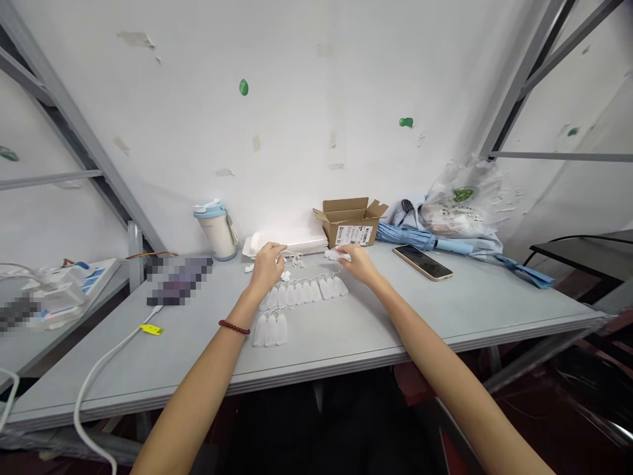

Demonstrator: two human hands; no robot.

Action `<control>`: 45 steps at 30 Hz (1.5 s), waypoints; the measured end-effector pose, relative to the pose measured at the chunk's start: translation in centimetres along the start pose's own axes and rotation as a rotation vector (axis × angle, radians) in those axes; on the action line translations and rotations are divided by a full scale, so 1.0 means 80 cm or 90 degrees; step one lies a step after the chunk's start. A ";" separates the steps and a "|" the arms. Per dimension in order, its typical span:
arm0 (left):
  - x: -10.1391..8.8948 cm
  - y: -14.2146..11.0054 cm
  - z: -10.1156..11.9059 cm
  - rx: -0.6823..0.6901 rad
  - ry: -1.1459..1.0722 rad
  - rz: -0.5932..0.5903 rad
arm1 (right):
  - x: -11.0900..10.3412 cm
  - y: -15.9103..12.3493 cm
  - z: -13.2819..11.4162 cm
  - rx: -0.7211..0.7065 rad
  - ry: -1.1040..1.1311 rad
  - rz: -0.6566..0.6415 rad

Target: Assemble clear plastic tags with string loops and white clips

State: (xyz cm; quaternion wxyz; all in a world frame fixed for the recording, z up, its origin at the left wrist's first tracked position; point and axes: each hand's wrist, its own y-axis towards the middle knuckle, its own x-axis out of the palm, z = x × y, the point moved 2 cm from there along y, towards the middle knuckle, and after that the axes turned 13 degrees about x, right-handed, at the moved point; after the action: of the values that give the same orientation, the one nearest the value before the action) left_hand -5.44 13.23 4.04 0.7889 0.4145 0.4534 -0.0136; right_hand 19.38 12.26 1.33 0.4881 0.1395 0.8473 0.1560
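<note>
In the head view my hands are well apart above the surface (356, 323); my right hand (359, 263) pinches a small white piece (333, 254) between thumb and fingers, held out in front of the cardboard box (355, 233); my left hand (267, 267) has its fingers drawn together beside the loose white cords (297, 261), and I cannot tell whether it grips one; closer to me lie the frosted tags, a long row (307, 292) side by side and a group of three (270, 331) nearer the edge, each flat, round-topped and straight at the foot, with thin cord at the top; I judge them very light and fairly bendy, smooth enough to slide under a fingertip, hardly fragile, though the cords look soft and apt to tangle; I would take one by its side edges, or by the cord close to the rounded end; behind, the box is stiff, matt brown card with its flaps up, and the tumbler (216, 232) is a smooth cylinder with a pale blue lid.
</note>
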 end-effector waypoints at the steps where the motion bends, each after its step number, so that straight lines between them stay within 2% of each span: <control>1: -0.004 0.000 0.004 -0.017 -0.035 0.019 | -0.003 -0.006 -0.008 -0.016 0.035 0.016; 5: -0.015 -0.013 0.022 -0.091 -0.236 0.084 | -0.006 -0.040 -0.041 -0.089 0.166 0.027; 9: -0.018 -0.042 0.040 -0.199 -0.465 0.097 | 0.004 -0.069 -0.062 -0.143 0.226 -0.028; 14: -0.026 -0.067 0.057 -0.289 -0.606 0.085 | 0.005 -0.078 -0.073 -0.100 0.317 -0.095; 19: -0.028 -0.072 0.062 -0.253 -0.611 0.077 | -0.008 -0.095 -0.083 -0.035 0.397 -0.121; 24: -0.026 -0.074 0.067 -0.197 -0.542 0.068 | -0.010 -0.112 -0.087 -0.028 0.409 -0.121; 29: -0.025 -0.079 0.062 -0.160 -0.481 0.090 | -0.007 -0.113 -0.085 -0.032 0.397 -0.118; 36: -0.025 -0.079 0.064 -0.187 -0.489 0.070 | -0.005 -0.113 -0.084 -0.046 0.388 -0.107; 45: -0.027 -0.077 0.066 -0.173 -0.521 0.070 | -0.003 -0.113 -0.084 -0.059 0.377 -0.081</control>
State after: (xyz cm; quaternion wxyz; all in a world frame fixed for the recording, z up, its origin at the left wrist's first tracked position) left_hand -5.45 4.93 2.97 0.9506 0.2908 0.0780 -0.0752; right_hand 12.91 3.05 1.07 0.2341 0.0121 0.9519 0.1971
